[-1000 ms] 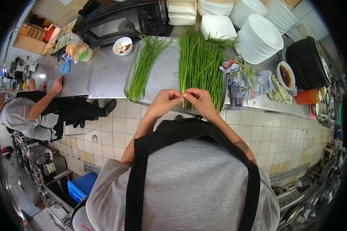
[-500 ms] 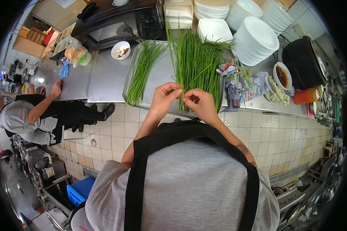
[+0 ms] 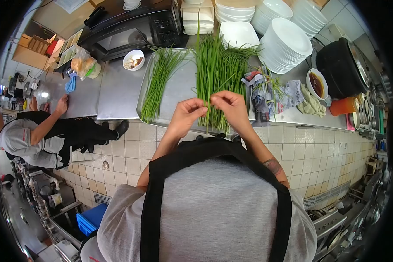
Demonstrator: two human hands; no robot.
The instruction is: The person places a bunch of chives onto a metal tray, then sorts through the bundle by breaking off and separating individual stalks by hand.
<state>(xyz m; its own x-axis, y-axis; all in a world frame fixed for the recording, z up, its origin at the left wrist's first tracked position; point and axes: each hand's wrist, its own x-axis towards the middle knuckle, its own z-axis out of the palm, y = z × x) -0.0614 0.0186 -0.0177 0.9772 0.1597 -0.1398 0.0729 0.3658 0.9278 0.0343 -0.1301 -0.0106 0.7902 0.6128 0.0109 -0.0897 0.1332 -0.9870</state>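
Note:
My left hand (image 3: 188, 113) is closed in a pinch on a few garlic chive stalks (image 3: 209, 74), held upright over the front of the metal tray (image 3: 179, 76). My right hand (image 3: 231, 108) also pinches these stalks, just right of the left fingertips. Behind and beneath my hands lies the large pile of garlic chives (image 3: 227, 65), on the tray's right side. A smaller bunch of chives (image 3: 159, 83) rests along the tray's left side, with bare metal between the two.
Crumpled newspaper (image 3: 288, 98) with green scraps lies right of the tray, near a cloth (image 3: 313, 101) and a sauce bowl (image 3: 317, 84). Behind stand stacked white plates (image 3: 288, 48) and a microwave (image 3: 118, 37). A co-worker (image 3: 35, 131) stands at the far left.
My right hand has risen slightly along the stalks, while my left hand stays near the same height. The view has shifted slightly.

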